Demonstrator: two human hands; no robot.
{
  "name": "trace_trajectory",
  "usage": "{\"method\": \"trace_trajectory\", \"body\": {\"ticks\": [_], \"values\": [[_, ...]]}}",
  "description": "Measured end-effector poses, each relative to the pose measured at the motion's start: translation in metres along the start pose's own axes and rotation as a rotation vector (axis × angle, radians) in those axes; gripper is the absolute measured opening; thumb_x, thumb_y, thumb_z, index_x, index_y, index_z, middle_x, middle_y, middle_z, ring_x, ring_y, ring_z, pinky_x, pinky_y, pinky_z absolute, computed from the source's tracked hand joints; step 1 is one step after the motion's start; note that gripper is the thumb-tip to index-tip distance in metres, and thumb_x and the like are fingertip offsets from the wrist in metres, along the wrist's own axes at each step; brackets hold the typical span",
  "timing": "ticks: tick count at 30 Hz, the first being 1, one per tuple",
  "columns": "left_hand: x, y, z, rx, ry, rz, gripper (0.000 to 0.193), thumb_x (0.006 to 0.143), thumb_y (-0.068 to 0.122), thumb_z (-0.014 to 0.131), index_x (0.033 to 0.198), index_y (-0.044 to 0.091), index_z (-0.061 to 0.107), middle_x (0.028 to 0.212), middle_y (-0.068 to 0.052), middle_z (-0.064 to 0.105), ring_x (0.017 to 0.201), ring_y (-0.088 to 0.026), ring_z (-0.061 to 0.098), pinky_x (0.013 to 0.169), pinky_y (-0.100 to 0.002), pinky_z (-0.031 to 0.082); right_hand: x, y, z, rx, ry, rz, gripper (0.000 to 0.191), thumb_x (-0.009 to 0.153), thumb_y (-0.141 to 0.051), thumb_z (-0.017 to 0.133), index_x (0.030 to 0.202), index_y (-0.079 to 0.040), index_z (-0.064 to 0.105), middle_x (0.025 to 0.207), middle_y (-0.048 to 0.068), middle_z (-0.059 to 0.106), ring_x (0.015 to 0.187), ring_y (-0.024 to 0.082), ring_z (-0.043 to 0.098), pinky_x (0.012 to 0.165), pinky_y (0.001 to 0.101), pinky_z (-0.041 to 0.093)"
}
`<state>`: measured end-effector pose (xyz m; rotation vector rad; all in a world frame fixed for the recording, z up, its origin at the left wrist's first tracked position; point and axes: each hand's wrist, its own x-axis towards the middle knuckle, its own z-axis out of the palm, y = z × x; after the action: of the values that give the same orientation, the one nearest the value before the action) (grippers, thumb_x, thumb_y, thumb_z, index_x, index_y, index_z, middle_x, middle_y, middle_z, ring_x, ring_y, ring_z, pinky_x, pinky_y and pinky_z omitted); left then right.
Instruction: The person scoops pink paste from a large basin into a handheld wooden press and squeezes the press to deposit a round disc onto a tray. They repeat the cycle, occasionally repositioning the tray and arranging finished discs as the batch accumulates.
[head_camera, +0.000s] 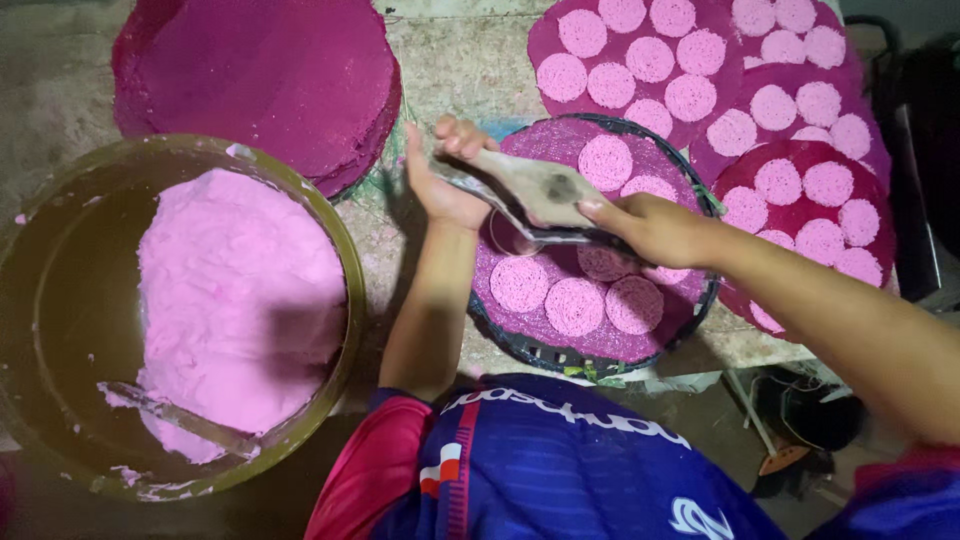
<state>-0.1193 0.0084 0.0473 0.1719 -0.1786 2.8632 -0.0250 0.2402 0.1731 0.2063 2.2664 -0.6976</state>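
At frame centre my left hand (440, 175) curls around a ring mould (512, 232) on the dark tray (700, 300), while my right hand's (655, 228) fingers clamp a flat scraper (535, 190) across it. The dough bowl (345, 270) sits lower left.

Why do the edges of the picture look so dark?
In the head view, light falls on the middle, over the hands and pink discs; the corners fade into shadow, the bowl looks slightly curved, and nothing glares.
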Motion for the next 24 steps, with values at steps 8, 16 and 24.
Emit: {"method": "trace_trajectory", "body": {"ticks": [8, 16, 24], "values": [[-0.007, 0.023, -0.025, 0.028, 0.010, 0.057, 0.042, 0.100, 0.057, 0.052, 0.082, 0.019, 0.049, 0.072, 0.006, 0.045, 0.068, -0.011, 0.047, 0.082, -0.034, 0.048, 0.014, -0.020, 0.022, -0.053, 0.050, -0.184, 0.079, 0.096, -0.068, 0.038, 0.086, 0.003, 0.073, 0.063, 0.014, 0.067, 0.063, 0.026, 0.070, 0.065, 0.0452, 0.054], [0.015, -0.004, -0.034, 0.008, 0.062, 0.087, 0.040, 0.099, 0.052, 0.053, 0.075, 0.021, 0.046, 0.065, 0.007, 0.039, 0.061, -0.011, 0.041, 0.071, -0.032, 0.043, 0.006, -0.020, 0.003, -0.373, 0.279, -0.124, 0.075, 0.098, -0.067, 0.044, 0.093, 0.001, 0.074, 0.077, 0.028, 0.069, 0.080, 0.044, 0.070, 0.077, 0.0544, 0.052], [0.022, 0.029, -0.010, 0.159, 0.025, 0.122, 0.042, 0.097, 0.054, 0.047, 0.074, 0.019, 0.044, 0.062, 0.007, 0.035, 0.056, -0.011, 0.038, 0.068, -0.035, 0.041, 0.027, -0.027, 0.029, -0.177, 0.323, -0.273, 0.062, 0.098, -0.058, 0.046, 0.103, -0.003, 0.073, 0.080, 0.025, 0.071, 0.079, 0.042, 0.071, 0.076, 0.0527, 0.053]]}}
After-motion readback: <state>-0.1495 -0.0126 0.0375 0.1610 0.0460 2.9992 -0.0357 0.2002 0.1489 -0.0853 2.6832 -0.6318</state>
